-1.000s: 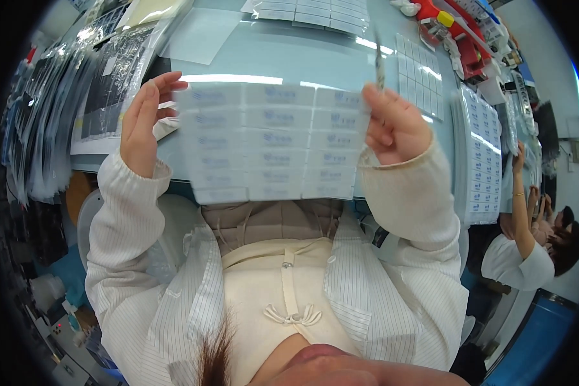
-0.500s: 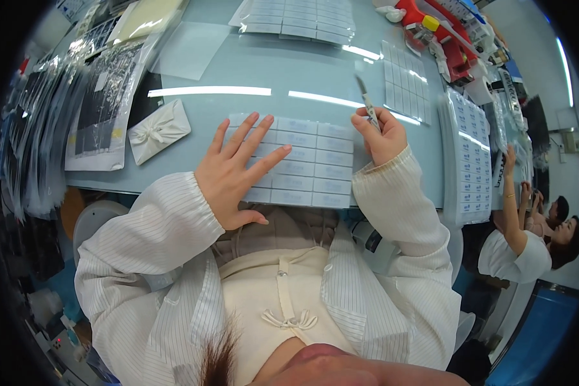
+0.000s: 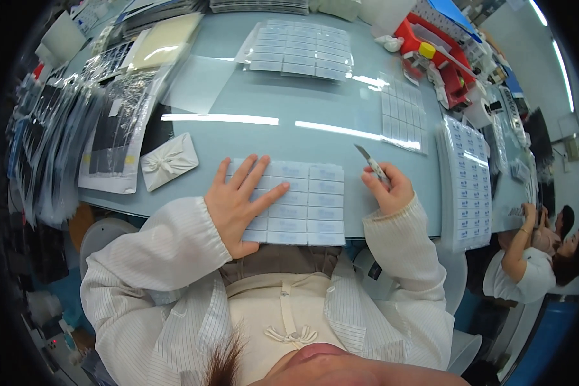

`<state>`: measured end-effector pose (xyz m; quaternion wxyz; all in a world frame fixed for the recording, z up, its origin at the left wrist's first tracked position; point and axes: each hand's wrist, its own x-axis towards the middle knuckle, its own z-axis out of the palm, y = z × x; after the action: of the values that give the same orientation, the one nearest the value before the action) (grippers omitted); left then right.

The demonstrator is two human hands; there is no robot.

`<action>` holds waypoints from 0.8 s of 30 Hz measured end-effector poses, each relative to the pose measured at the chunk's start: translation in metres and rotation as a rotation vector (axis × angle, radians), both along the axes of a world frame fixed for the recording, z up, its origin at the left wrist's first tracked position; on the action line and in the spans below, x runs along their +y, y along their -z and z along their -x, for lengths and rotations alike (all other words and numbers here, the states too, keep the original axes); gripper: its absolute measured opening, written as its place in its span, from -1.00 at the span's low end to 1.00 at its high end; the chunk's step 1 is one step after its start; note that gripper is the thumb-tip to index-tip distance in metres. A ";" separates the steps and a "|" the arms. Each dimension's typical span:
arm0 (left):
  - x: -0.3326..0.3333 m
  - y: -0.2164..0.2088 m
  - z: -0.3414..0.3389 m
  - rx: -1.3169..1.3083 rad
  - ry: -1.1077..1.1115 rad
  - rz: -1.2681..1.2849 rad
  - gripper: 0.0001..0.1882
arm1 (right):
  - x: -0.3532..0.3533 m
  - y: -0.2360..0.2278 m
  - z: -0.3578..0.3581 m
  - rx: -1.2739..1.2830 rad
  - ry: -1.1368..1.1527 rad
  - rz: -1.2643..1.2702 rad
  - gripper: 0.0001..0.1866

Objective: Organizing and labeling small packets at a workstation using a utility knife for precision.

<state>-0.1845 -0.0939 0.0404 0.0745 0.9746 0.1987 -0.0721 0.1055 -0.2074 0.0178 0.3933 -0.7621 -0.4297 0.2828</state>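
Note:
My left hand (image 3: 233, 209) lies flat with spread fingers on the left part of a pale sheet (image 3: 307, 204) divided into rows of small rectangular cells. The sheet rests at the table's near edge, right in front of me. To the right of it, my right hand (image 3: 395, 192) is closed round the handle of a craft knife (image 3: 371, 162). Its bare blade points up and to the left, beyond the sheet's right edge and apart from it. The lower end of the handle is hidden in my fingers.
A knotted white packet (image 3: 169, 161) lies left, near clear plastic sleeves (image 3: 48, 154). More gridded sheets (image 3: 300, 51) lie at the back, with a single one (image 3: 403, 119) at right. Beyond stand a label stack (image 3: 466, 186) and a red bin (image 3: 453, 90). Co-workers sit at far right.
The whole view has shifted, so the table sits lower in the picture. My right hand has brought the knife nearer to me. At far right, a co-worker's raised arm has come down.

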 end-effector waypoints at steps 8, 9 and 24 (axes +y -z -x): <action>0.015 0.006 0.003 -0.113 0.071 0.048 -0.06 | -0.020 -0.017 0.012 0.442 -0.129 0.336 -0.64; 0.015 0.006 0.003 -0.112 0.071 0.041 -0.06 | -0.015 -0.017 0.012 0.443 -0.133 0.437 -0.61; 0.012 0.011 0.008 -0.221 0.001 0.090 -0.11 | -0.016 -0.017 0.007 0.003 -0.202 0.434 -0.63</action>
<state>-0.1921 -0.0822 0.0298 0.1397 0.9723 0.1853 0.0271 0.0988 -0.2229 0.0347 0.1905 -0.7816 -0.4321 0.4075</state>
